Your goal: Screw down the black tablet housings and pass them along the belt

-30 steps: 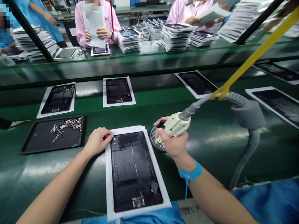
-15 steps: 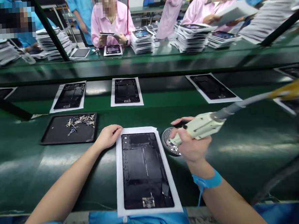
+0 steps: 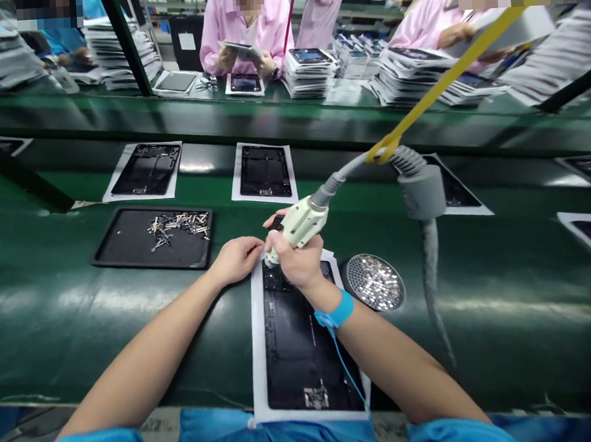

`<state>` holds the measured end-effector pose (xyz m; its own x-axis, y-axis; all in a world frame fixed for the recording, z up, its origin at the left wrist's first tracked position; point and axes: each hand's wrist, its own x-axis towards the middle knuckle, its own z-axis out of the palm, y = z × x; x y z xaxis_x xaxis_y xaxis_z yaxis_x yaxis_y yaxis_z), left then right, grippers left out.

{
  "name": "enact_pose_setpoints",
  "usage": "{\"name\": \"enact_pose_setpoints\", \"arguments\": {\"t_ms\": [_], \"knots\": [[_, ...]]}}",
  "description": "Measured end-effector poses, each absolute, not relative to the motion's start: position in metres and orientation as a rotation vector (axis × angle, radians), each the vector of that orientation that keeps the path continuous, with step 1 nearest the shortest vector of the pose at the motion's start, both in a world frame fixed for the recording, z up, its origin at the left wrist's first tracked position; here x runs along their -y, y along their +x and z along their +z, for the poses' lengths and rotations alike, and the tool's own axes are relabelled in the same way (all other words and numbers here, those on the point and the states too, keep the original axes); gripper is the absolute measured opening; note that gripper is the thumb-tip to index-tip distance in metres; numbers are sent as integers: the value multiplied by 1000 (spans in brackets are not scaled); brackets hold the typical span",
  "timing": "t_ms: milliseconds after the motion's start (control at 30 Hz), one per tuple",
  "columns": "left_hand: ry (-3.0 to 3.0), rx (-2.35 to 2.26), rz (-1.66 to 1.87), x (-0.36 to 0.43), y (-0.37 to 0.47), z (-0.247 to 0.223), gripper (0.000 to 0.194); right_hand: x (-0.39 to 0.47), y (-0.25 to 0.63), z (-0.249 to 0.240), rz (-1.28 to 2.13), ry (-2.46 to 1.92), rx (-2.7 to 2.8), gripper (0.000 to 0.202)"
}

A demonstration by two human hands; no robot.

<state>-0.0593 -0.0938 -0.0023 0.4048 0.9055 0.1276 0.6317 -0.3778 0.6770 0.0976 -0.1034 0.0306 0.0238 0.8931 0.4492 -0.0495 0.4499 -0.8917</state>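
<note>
- The dark panel (image 3: 290, 348) lies open on white paper (image 3: 260, 370) before the person; work on it looks under way — how much is finished, I cannot tell.
- The right hand (image 3: 300, 259) grips the corded driver (image 3: 305, 220), slanted tip-down at the panel's far-left corner, forearm crossing the panel's right side.
- The left hand (image 3: 236, 259) is just beside it, fingers bent at the paper's edge — pinching or merely resting, unclear.

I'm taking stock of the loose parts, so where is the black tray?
In the head view, the black tray lies on the green surface, left of centre, just left of the left hand.
</note>
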Motion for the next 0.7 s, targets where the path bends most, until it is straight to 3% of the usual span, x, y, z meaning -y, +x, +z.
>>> {"name": "enact_pose_setpoints", "arguments": {"t_ms": [700], "knots": [[2113,-1327,685,92,-58,-4,28,104,89,16,895,-888,1367,15]]}}
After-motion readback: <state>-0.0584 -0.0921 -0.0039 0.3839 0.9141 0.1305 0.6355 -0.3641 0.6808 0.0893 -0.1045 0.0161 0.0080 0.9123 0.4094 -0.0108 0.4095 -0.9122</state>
